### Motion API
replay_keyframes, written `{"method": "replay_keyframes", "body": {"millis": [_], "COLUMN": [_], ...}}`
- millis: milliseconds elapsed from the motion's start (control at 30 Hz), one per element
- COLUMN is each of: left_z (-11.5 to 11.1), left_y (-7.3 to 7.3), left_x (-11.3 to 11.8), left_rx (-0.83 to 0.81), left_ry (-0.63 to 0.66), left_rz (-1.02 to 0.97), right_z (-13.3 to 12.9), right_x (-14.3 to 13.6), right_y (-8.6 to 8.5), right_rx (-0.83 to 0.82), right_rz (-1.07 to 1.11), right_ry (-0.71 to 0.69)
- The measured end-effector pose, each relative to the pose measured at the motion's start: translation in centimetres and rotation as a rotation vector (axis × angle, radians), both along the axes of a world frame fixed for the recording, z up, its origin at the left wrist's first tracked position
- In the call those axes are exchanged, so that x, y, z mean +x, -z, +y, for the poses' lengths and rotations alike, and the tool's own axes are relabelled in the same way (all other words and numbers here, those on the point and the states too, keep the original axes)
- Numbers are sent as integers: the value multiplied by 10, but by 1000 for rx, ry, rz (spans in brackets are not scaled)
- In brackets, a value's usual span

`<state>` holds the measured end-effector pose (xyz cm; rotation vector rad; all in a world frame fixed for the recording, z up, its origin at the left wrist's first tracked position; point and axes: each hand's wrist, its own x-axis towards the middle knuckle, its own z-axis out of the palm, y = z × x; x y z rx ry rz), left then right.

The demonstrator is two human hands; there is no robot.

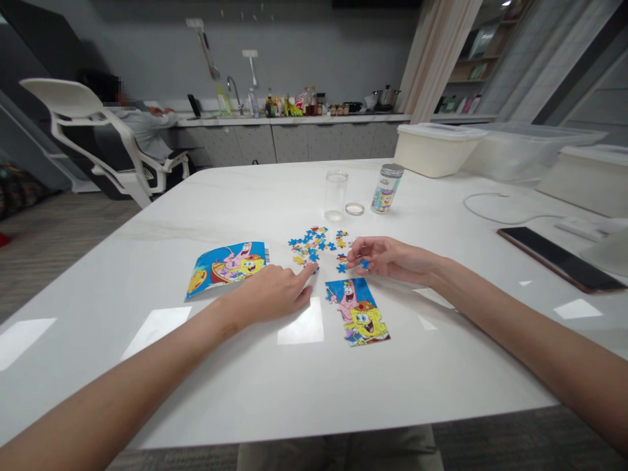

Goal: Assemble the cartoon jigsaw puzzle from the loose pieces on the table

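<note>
My left hand (277, 291) reaches over the table with its index finger stretched out. Its fingertip touches a blue piece at the near edge of a loose pile of jigsaw pieces (313, 243); the other fingers are curled. My right hand (387, 258) is curved just right of the pile, with a blue jigsaw piece (364, 264) showing between its thumb and fingers. Close to its fingertips lie more loose pieces (341, 268). Below both hands sits a joined section of jigsaw puzzle (360, 314) showing a pink and a yellow cartoon figure.
A curled picture sheet (226, 268) lies left. Behind the pile stand a clear jar (336, 196), its lid ring (354, 209) and a printed jar (386, 190). At right are a phone (559, 257), a cable (510, 214) and plastic bins (436, 149). A person (150, 131) sits far left.
</note>
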<state>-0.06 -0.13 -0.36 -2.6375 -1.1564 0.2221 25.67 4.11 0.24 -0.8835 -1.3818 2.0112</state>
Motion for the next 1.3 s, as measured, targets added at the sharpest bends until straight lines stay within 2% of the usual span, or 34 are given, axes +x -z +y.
{"method": "replay_keyframes", "body": {"millis": [367,533,900,1100,1300], "left_z": [-3,-4,-3,-2,-2], "left_y": [-5,-9,-5,-4,-3], "left_x": [2,3,1,2,1], "left_rx": [-33,-61,-35,-26,-23], "left_ry": [-13,-25,-11,-4,-1], "left_rz": [22,3,-3,2,5], "right_z": [-2,-2,-2,-7,-6], "right_x": [-3,-2,-4,-10,-11], "right_y": [0,3,4,3,3], "right_rx": [-16,-3,93,119,158], "right_rz": [-21,-30,-91,-131,-189], "right_ry": [45,6,37,130,81]}}
